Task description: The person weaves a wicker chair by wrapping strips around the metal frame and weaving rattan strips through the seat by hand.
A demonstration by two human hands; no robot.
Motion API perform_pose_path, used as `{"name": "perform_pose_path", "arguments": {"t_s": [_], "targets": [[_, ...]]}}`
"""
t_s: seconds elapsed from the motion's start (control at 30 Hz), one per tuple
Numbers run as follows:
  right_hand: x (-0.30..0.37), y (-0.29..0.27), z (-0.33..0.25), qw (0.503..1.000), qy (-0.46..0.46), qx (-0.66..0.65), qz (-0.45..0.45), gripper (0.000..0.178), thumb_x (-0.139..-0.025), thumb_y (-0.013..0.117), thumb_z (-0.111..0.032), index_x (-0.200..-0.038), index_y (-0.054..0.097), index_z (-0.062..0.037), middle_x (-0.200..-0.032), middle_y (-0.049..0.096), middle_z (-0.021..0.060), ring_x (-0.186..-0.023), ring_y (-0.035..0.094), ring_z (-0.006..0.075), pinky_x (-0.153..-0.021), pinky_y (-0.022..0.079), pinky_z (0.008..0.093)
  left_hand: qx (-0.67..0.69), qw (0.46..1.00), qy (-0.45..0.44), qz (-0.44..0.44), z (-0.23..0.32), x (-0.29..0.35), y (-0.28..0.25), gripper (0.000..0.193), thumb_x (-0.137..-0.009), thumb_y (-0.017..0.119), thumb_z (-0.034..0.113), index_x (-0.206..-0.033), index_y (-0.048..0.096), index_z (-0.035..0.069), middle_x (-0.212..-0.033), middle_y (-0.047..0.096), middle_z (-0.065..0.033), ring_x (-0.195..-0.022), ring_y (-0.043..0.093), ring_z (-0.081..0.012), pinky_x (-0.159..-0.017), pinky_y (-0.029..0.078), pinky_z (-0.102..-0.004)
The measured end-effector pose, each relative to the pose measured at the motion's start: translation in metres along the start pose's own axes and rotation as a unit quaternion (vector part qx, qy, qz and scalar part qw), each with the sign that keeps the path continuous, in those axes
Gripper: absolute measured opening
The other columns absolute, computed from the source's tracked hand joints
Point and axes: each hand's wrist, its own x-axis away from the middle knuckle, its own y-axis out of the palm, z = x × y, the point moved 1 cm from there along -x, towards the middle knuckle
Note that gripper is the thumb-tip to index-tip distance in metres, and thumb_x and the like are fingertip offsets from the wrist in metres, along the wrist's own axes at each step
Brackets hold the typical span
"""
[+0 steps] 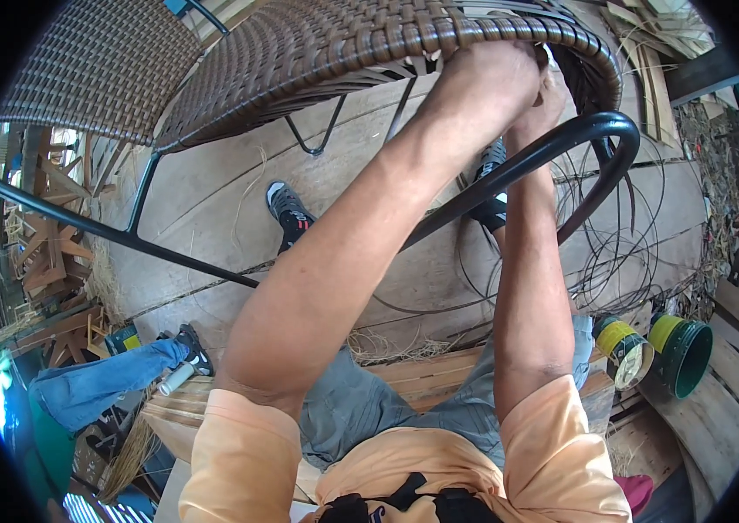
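A brown woven wicker chair (300, 61) with a black metal frame lies across the upper part of the view. Both my arms reach forward to the right end of its woven rim. My left hand (505, 70) is tucked against the underside of that rim, its fingers hidden by the weave and the wrist. Close beside it, my right hand (550, 98) is curled up at the rim, with whatever it pinches too small to make out. My right forearm passes behind the black tubular armrest (561, 139). Thin dark strands (613, 235) hang and coil on the floor to the right.
Two green-and-yellow buckets (681, 357) stand at the right. Another person's jeans-clad leg (117, 375) extends in at the left, near a small bottle (177, 378). Wood pieces (51, 253) are stacked at the far left. I sit on a wooden bench (426, 379).
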Motion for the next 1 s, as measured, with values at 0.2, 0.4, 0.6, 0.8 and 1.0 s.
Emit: {"name": "perform_pose_path", "arguments": {"t_s": [0.2,0.4,0.6,0.8,1.0], "targets": [[-0.025,0.012,0.015,0.869,0.140,-0.435,-0.191,0.015,-0.088,0.049,-0.026,-0.082,0.050,-0.0125,-0.072,0.051,-0.0005,-0.063,0.050,0.0117,-0.059,0.044,0.0266,0.203,0.889,-0.392,-0.118,0.012,-0.014,0.002,0.027,-0.090,0.033,0.011,-0.085,0.058,0.000,-0.064,0.055,-0.0099,-0.049,0.052,-0.0143,-0.040,0.041,-0.0269],[0.016,0.020,-0.042,0.932,0.232,-0.276,-0.016,0.016,-0.092,0.045,-0.021,-0.095,0.056,-0.0105,-0.073,0.049,-0.0051,-0.064,0.046,0.0036,-0.056,0.039,0.0149,0.352,0.845,-0.403,-0.011,0.018,-0.011,0.004,0.021,-0.091,0.034,0.008,-0.086,0.054,0.004,-0.067,0.051,-0.0064,-0.054,0.046,-0.0131,-0.046,0.040,-0.0246],[0.025,0.024,-0.052,0.875,0.331,-0.343,0.087,0.015,-0.091,0.046,-0.019,-0.093,0.057,-0.0095,-0.075,0.051,-0.0044,-0.065,0.047,0.0043,-0.057,0.040,0.0166,0.517,0.757,-0.385,0.105,0.002,-0.016,0.016,0.020,-0.091,0.042,0.014,-0.105,0.050,0.003,-0.086,0.059,-0.0095,-0.065,0.059,-0.0189,-0.053,0.049,-0.0297],[0.069,0.014,-0.069,0.893,0.420,-0.148,0.062,0.019,-0.087,0.052,-0.023,-0.092,0.059,-0.0057,-0.079,0.055,-0.0022,-0.067,0.050,0.0083,-0.059,0.040,0.0238,0.577,0.708,-0.406,-0.034,-0.013,0.008,-0.012,0.020,-0.093,0.043,0.025,-0.105,0.053,0.012,-0.097,0.058,-0.0046,-0.081,0.055,-0.0131,-0.063,0.049,-0.0292],[0.164,-0.040,-0.065,0.938,0.345,-0.019,0.006,0.016,-0.086,0.056,-0.011,-0.097,0.056,0.0007,-0.086,0.054,-0.0003,-0.078,0.047,0.0072,-0.072,0.039,0.0210,0.523,0.729,-0.442,0.007,0.026,0.008,-0.005,0.025,-0.093,0.042,0.028,-0.102,0.054,0.008,-0.088,0.060,-0.0078,-0.071,0.054,-0.0141,-0.060,0.046,-0.0287]]}}
